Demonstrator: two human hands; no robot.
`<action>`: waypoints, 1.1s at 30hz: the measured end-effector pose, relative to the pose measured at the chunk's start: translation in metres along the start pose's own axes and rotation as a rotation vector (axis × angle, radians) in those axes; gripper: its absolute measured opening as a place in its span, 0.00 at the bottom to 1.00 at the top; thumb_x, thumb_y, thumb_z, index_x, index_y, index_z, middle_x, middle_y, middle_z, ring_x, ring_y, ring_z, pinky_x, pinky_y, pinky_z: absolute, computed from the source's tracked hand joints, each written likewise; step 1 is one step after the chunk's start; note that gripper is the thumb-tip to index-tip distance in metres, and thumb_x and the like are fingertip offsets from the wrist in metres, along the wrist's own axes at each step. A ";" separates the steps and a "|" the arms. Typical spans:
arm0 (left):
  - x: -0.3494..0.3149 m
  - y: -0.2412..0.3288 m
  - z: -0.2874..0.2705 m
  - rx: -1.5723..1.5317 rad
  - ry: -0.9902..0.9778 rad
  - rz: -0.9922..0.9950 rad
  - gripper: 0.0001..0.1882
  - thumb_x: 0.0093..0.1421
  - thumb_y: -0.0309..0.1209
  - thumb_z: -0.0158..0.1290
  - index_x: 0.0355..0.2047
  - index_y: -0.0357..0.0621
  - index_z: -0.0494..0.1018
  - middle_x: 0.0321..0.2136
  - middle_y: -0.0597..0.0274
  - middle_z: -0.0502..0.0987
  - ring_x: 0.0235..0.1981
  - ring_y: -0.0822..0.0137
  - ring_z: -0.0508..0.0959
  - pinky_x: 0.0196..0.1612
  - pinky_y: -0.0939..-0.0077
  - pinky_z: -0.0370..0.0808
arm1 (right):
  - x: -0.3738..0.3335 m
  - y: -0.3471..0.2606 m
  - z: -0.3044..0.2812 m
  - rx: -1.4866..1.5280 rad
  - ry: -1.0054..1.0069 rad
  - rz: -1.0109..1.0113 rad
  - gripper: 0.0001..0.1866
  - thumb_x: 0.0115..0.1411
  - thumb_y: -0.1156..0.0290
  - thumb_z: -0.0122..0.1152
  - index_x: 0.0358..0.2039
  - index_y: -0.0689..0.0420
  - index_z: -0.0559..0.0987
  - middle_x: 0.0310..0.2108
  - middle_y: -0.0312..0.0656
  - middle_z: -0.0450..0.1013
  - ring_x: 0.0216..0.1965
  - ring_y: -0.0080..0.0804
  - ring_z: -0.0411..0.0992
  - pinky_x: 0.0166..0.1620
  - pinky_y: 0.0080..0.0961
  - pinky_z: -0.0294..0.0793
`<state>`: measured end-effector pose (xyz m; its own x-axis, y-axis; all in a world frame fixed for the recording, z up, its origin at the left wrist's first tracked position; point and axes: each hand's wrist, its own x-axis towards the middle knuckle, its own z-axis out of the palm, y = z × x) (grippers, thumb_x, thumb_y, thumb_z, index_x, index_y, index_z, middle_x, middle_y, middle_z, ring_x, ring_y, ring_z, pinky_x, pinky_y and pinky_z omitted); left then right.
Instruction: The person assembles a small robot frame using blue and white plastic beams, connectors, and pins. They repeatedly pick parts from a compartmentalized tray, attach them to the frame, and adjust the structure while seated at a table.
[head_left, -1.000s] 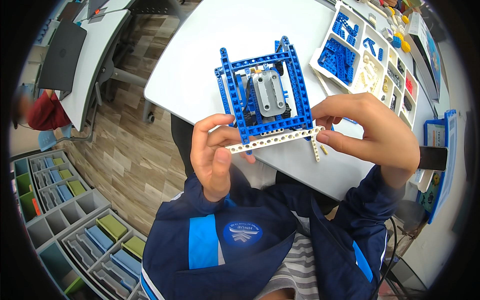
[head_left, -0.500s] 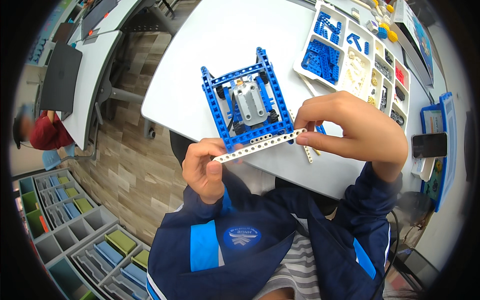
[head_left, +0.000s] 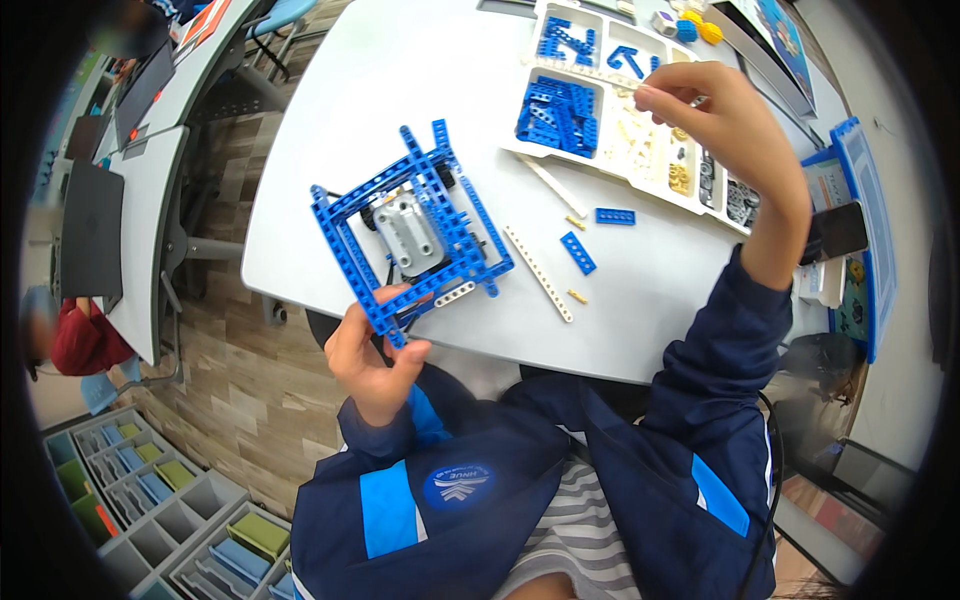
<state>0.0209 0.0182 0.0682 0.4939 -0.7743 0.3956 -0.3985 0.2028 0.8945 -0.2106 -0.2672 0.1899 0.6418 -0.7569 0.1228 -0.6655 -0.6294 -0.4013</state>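
My left hand [head_left: 375,362] grips the near corner of a blue building-brick frame [head_left: 345,240], which is tilted at the table's front edge. A grey motor block [head_left: 408,235] sits inside the frame, and a short white beam [head_left: 455,294] is fixed along its near side. Over the parts tray [head_left: 632,178], my right hand [head_left: 735,120] pinches the end of a long white beam [head_left: 590,72]. The beam reaches leftward across the tray's blue-part compartments.
On the white table [head_left: 470,345] lie another white holed beam [head_left: 538,272], a plain white strip [head_left: 552,185], two short blue beams [head_left: 578,253] and small tan pins [head_left: 577,297]. A phone [head_left: 836,232] is at the right edge. Yellow pieces [head_left: 708,32] sit behind the tray.
My right hand has carried the long white beam away from the frame, up and over the tray. The frame has turned and shifted left in my left hand, uncovering loose parts.
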 end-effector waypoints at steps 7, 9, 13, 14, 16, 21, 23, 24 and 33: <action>0.008 0.004 0.006 0.102 -0.052 0.182 0.23 0.61 0.45 0.61 0.32 0.31 0.82 0.29 0.51 0.85 0.29 0.63 0.83 0.34 0.77 0.77 | 0.006 0.000 0.032 0.195 -0.291 -0.098 0.21 0.59 0.52 0.69 0.27 0.61 0.87 0.23 0.42 0.79 0.24 0.28 0.75 0.30 0.23 0.72; 0.009 0.005 0.007 0.079 -0.048 0.176 0.22 0.59 0.44 0.63 0.30 0.32 0.82 0.28 0.51 0.85 0.31 0.60 0.86 0.35 0.76 0.79 | 0.003 -0.006 0.037 0.103 -0.321 -0.041 0.21 0.57 0.52 0.70 0.27 0.61 0.86 0.23 0.43 0.79 0.24 0.29 0.75 0.30 0.24 0.73; 0.010 0.005 0.006 0.067 -0.049 0.182 0.22 0.59 0.44 0.64 0.30 0.31 0.81 0.28 0.50 0.85 0.31 0.60 0.86 0.34 0.76 0.79 | -0.005 -0.014 0.041 -0.051 -0.341 0.029 0.18 0.50 0.57 0.75 0.25 0.61 0.84 0.23 0.46 0.78 0.25 0.34 0.75 0.32 0.27 0.74; 0.009 0.005 0.006 0.067 -0.043 0.183 0.22 0.58 0.44 0.65 0.30 0.31 0.81 0.28 0.50 0.85 0.31 0.59 0.86 0.34 0.76 0.79 | -0.005 -0.016 0.041 -0.118 -0.357 0.040 0.18 0.48 0.58 0.75 0.25 0.61 0.83 0.23 0.46 0.77 0.25 0.35 0.76 0.32 0.28 0.74; 0.008 0.004 0.005 0.052 -0.026 0.190 0.22 0.58 0.43 0.66 0.30 0.30 0.81 0.28 0.51 0.84 0.30 0.59 0.86 0.33 0.76 0.79 | -0.019 -0.026 0.044 -0.218 -0.108 0.011 0.14 0.46 0.64 0.75 0.24 0.61 0.81 0.24 0.48 0.78 0.28 0.42 0.77 0.33 0.31 0.75; 0.006 -0.004 0.003 0.002 0.007 0.233 0.19 0.55 0.39 0.69 0.30 0.31 0.81 0.28 0.53 0.85 0.19 0.72 0.77 0.22 0.83 0.69 | -0.040 -0.050 0.052 -0.255 -0.002 -0.099 0.08 0.47 0.72 0.72 0.25 0.62 0.81 0.25 0.53 0.77 0.30 0.52 0.77 0.35 0.40 0.75; 0.005 -0.006 0.001 -0.067 0.033 0.236 0.16 0.54 0.36 0.69 0.30 0.32 0.81 0.29 0.55 0.85 0.14 0.79 0.67 0.18 0.84 0.61 | -0.041 -0.060 0.067 -0.220 -0.065 -0.139 0.07 0.48 0.75 0.68 0.27 0.65 0.82 0.27 0.58 0.77 0.32 0.56 0.77 0.38 0.43 0.76; 0.004 -0.007 0.001 -0.067 0.019 0.225 0.16 0.54 0.36 0.69 0.30 0.32 0.82 0.29 0.55 0.85 0.14 0.79 0.67 0.18 0.84 0.62 | -0.035 -0.063 0.076 -0.246 -0.211 -0.044 0.06 0.47 0.78 0.66 0.26 0.67 0.80 0.27 0.60 0.76 0.33 0.57 0.77 0.40 0.44 0.77; 0.005 -0.001 -0.005 0.016 -0.071 0.194 0.12 0.49 0.28 0.69 0.33 0.34 0.83 0.24 0.60 0.82 0.13 0.77 0.67 0.19 0.82 0.63 | -0.020 -0.048 0.103 -0.309 -0.234 -0.011 0.07 0.42 0.82 0.67 0.24 0.68 0.79 0.27 0.60 0.76 0.34 0.57 0.77 0.41 0.42 0.78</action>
<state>0.0276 0.0165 0.0701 0.3508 -0.7622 0.5441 -0.4934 0.3434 0.7991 -0.1524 -0.2033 0.1134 0.6955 -0.7116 -0.0995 -0.7185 -0.6877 -0.1039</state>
